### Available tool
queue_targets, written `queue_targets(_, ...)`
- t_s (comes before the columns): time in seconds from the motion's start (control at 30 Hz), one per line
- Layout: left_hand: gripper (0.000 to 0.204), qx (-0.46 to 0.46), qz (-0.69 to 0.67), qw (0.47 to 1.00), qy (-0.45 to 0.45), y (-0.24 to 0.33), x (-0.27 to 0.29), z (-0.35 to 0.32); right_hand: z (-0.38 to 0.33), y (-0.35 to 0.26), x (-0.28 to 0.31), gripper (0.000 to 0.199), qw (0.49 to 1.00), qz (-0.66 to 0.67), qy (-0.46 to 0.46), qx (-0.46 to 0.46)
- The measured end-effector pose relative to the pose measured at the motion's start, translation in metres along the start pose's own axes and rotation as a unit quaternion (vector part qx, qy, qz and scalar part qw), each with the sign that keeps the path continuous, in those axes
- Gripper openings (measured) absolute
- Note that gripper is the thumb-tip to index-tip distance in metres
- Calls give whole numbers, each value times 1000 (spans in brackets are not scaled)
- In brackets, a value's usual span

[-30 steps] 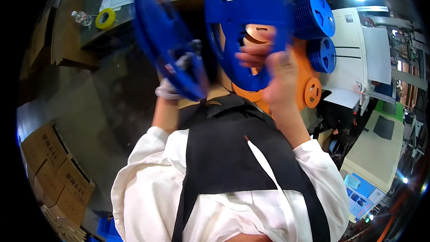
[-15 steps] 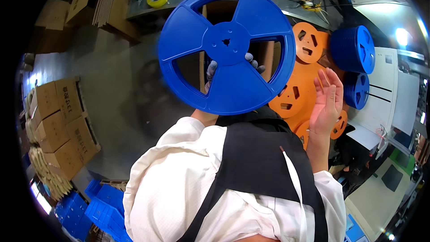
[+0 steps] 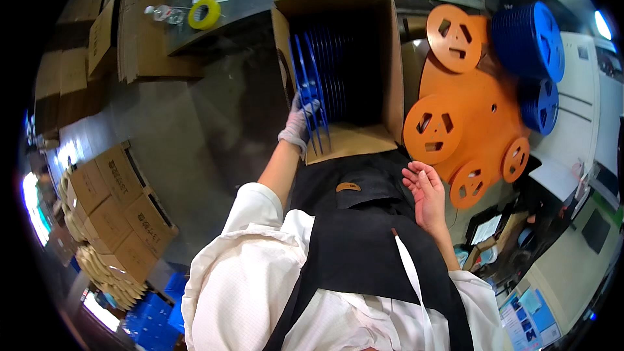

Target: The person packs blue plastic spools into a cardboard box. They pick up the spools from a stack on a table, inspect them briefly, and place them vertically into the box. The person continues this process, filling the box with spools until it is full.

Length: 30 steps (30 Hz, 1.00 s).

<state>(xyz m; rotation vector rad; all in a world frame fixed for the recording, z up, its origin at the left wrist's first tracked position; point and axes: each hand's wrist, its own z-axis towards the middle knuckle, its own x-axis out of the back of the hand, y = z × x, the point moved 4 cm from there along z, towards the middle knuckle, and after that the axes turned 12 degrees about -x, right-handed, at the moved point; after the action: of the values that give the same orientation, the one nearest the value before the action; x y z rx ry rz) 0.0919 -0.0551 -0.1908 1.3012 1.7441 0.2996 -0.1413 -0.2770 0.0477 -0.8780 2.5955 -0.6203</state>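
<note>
My left hand [image 3: 300, 122], in a pale glove, grips a blue plastic reel [image 3: 312, 84] near its hub. The reel stands on edge at the left side of an open cardboard box [image 3: 357, 142]. Deeper inside, several more blue reels stand on edge side by side, partly lost in shadow. My bare right hand [image 3: 426, 195] hangs in the air to the right of my black apron, below the orange disc stand. Its palm is turned up, its fingers are loosely curled and apart, and it holds nothing.
An orange stand [image 3: 484, 107] with round slotted discs is right of the box. Beyond it are a large blue reel stack [image 3: 528, 39] and a smaller stack [image 3: 539, 105]. Yellow tape [image 3: 205, 13] and a bottle [image 3: 166, 13] lie on the dark table. Stacked cartons [image 3: 120, 201] stand left.
The blue reel, held flat before me earlier, has been turned on edge and lowered into the box by my left hand. My right hand has come down and inward.
</note>
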Motion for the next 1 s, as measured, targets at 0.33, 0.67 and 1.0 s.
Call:
queue_targets(0.33, 47, 136, 34, 988, 67, 5, 44, 116, 9, 40, 20, 28, 992, 41, 95, -78)
queue_targets(0.67, 43, 159, -62, 981, 95, -19, 38, 161, 16, 55, 29, 30, 988, 64, 115, -85)
queue_targets(1.0, 42, 90, 23, 974, 205, -55, 81, 57, 18, 46, 21, 28, 994, 41, 76, -72)
